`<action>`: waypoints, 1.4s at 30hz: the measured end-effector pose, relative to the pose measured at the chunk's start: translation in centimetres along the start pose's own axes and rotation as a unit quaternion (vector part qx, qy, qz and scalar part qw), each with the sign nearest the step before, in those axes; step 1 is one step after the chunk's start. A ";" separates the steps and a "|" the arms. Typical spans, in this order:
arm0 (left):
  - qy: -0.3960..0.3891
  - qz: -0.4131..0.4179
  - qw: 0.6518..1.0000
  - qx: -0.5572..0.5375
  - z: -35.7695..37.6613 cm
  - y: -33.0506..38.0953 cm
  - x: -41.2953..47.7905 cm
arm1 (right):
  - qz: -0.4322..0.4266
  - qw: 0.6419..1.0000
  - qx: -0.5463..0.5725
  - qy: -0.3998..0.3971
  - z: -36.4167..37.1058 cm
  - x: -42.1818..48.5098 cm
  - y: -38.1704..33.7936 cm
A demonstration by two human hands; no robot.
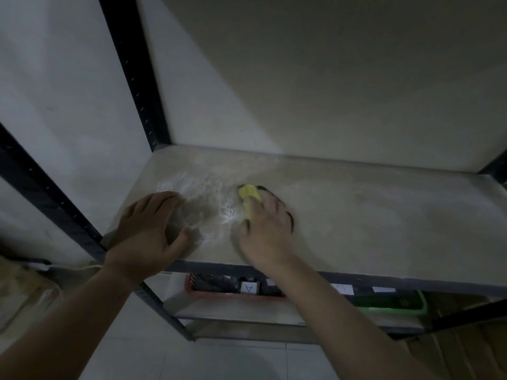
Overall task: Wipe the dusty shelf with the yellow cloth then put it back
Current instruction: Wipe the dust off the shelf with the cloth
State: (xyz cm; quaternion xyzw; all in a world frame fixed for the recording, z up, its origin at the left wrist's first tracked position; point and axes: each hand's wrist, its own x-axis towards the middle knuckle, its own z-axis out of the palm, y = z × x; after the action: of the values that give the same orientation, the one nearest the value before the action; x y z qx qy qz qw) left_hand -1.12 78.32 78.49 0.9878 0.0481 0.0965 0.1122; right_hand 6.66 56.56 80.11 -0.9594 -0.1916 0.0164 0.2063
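— Shelf, left side?
— Left hand rests cupped by the front edge, fingers loosely bent, holding nothing.
— Middle?
— Dust in white streaks, then cloth on the board, pressed under the right hand's spread fingers.

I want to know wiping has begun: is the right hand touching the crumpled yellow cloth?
Touching. The head view shows the right hand lying over the yellow cloth, pressing it onto the dusty grey shelf.
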 end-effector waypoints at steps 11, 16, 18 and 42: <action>0.002 -0.004 1.000 -0.006 -0.1 -0.2 0.0 | -0.009 0.989 0.139 0.044 -8.9 1.4 6.2; 0.003 -0.003 1.000 -0.002 -0.3 -0.1 -0.2 | 0.039 0.996 0.074 0.030 -11.2 -3.8 13.4; 0.002 -0.003 1.000 -0.004 -0.4 -0.1 -0.2 | 0.067 0.992 0.086 -0.061 -10.9 -5.8 15.8; -0.008 0.002 1.000 0.000 -0.5 0.2 0.0 | -0.125 0.973 0.183 -0.071 -0.7 4.1 -1.8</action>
State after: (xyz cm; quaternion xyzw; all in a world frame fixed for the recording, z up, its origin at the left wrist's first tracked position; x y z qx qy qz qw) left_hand -1.19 78.25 78.99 0.9887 0.0456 0.0887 0.1121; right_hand 9.88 59.34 81.65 -0.8701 -0.3179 0.0934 0.3649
